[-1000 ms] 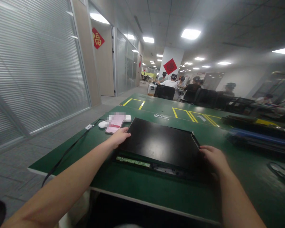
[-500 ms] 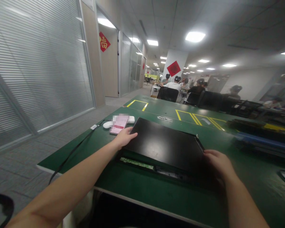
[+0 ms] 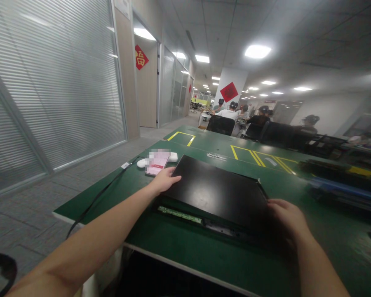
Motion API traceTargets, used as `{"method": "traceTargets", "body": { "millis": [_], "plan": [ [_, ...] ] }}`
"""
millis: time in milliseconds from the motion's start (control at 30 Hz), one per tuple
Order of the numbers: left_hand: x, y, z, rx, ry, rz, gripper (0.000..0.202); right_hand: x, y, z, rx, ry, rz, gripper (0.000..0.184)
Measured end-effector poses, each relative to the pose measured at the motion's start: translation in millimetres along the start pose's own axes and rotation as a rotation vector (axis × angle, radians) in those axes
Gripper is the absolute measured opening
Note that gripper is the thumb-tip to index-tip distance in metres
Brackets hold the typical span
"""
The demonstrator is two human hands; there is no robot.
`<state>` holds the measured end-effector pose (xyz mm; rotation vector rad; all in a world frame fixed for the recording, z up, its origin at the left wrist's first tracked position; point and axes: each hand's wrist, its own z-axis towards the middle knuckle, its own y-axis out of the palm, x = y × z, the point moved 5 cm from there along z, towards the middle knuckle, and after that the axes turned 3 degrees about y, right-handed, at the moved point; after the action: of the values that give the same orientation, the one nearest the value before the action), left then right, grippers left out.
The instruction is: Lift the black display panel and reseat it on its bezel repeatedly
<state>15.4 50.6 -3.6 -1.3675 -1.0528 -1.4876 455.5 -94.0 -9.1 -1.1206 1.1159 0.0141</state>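
A flat black display panel (image 3: 218,187) lies tilted over the green table in front of me, its dark face up. My left hand (image 3: 166,181) grips its left edge, thumb on top and fingers underneath. At the right edge, my right hand (image 3: 287,212) holds the panel between thumb and fingers, though its thumb is hidden. Along the panel's near side shows a narrow green circuit board strip (image 3: 179,214), with a dark strip (image 3: 224,228) continuing to its right. Whether these are joined to the panel I cannot tell.
Beyond my left hand lie a phone (image 3: 157,164) and a white mouse-like object (image 3: 142,163). A black cable (image 3: 102,196) runs over the left edge of the green table (image 3: 185,243). Dark and blue flat items (image 3: 343,189) lie at the right. Several people sit farther back.
The whole view has shifted slightly, so everything sits a little farther right and lower. Both hands keep their hold on the display panel, which has hardly moved on the table.
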Motion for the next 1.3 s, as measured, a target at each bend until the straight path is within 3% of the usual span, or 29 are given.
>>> {"method": "traceTargets", "body": {
  "millis": [333,700,1300],
  "plan": [
    [0,-0.8,0,0.02,-0.023,-0.038,0.055,-3,1,-2,0.011,-0.008,0.015,0.023],
    [2,3.2,-2,-0.05,-0.043,-0.066,0.063,6,4,4,0.034,-0.048,0.03,0.027],
    [-12,-1.3,6,0.007,-0.113,-0.081,0.047,-4,-1,-2,0.002,-0.002,-0.018,0.025]
  ]
}}
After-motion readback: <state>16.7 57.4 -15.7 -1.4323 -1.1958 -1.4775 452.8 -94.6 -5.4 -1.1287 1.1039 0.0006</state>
